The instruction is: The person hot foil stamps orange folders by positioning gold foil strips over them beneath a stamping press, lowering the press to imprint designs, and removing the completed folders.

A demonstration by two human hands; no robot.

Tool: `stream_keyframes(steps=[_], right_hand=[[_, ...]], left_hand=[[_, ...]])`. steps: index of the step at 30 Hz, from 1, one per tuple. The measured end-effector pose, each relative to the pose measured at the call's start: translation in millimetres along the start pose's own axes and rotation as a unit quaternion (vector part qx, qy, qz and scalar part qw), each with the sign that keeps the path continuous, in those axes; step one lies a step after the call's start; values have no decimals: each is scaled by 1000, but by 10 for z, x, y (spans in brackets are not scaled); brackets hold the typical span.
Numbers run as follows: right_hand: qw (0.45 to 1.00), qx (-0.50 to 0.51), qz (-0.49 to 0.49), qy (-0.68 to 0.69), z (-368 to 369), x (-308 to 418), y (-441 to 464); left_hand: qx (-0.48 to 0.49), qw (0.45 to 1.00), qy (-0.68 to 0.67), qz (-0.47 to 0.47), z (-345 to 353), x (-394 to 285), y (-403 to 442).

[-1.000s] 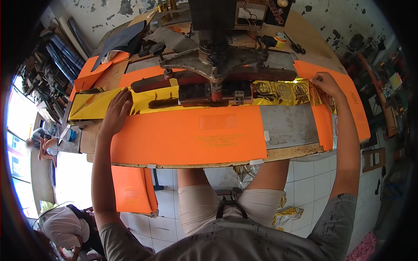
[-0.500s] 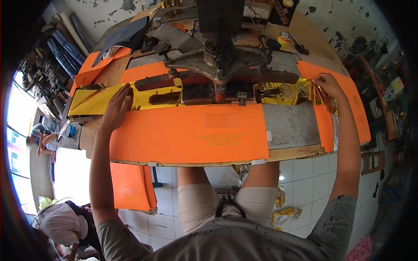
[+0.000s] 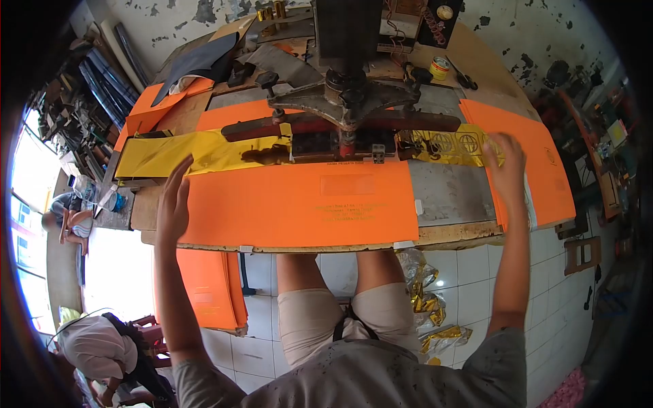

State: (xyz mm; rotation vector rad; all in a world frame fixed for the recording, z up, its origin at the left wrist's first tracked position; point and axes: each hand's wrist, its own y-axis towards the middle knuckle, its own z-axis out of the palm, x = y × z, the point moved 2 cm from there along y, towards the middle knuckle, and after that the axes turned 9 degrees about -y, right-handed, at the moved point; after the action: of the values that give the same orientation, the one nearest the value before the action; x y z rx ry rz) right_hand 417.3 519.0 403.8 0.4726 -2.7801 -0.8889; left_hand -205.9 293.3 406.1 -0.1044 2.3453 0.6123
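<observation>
My left hand (image 3: 174,207) is open, fingers stretched out, over the left edge of an orange printed sheet (image 3: 272,211). Just beyond its fingertips lies the left stretch of a gold foil strip (image 3: 183,153). My right hand (image 3: 509,170) is open by the foil's right end (image 3: 469,141), where round cut-out patterns show; whether it touches the foil I cannot tell. Between the hands stands a dark press (image 3: 347,102), its block (image 3: 326,146) low over the foil and the sheet's far edge. The sheet bears small gold lettering and a blank rectangle.
An orange stack (image 3: 530,163) lies at the right, and more orange sheets (image 3: 204,292) sit below the table's left front. A small tin (image 3: 439,67) and scissors (image 3: 466,79) are at the back. Crumpled gold foil (image 3: 445,336) litters the tiled floor. Another person (image 3: 98,347) bends at lower left.
My left hand has come off the foil towards me. My right hand has opened and moved nearer; the crumpled foil hanging by it is gone from the table, and more foil shows on the floor.
</observation>
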Motion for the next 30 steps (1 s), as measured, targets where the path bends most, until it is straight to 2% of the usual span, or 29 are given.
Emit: stream_keyframes(steps=[1,3,4,6,7,9,11,15,17,18,22,25,30], right_hand=[[1000,-8,-5,14,-48,191,-191],[1000,-18,-6,16,-126,581,-552],[1000,-24,-5,19,-124,673,-670],[999,-33,-1,26,-63,775,-849],[998,-36,17,49,-36,758,-857],[994,-43,51,91,-14,695,-825],[996,-12,49,79,-10,703,-815],[997,2,18,70,-21,749,-856],[998,12,-10,59,-54,765,-833],[998,18,-25,51,-64,785,-822],[996,57,-50,43,-44,766,-817],[995,65,-55,53,0,791,-829],[993,82,-69,45,67,723,-859]], left_hand=[[-28,999,-25,7,14,-109,-182],[-71,986,-143,-56,162,-248,-677],[-53,973,-223,-19,303,-371,-874],[74,897,-432,-63,744,-288,-1399],[177,831,-519,-89,1036,-296,-1579],[329,760,-518,-215,1699,-517,-1822],[374,820,-393,-182,2377,-536,-2047],[331,796,-414,-291,3190,-192,-2411],[334,766,-435,-336,3361,-51,-2455],[357,783,-397,-319,3418,1,-2443],[337,735,-456,-371,3500,124,-2403],[323,728,-461,-392,3559,196,-2407],[323,743,-452,-372,3546,55,-2423]])
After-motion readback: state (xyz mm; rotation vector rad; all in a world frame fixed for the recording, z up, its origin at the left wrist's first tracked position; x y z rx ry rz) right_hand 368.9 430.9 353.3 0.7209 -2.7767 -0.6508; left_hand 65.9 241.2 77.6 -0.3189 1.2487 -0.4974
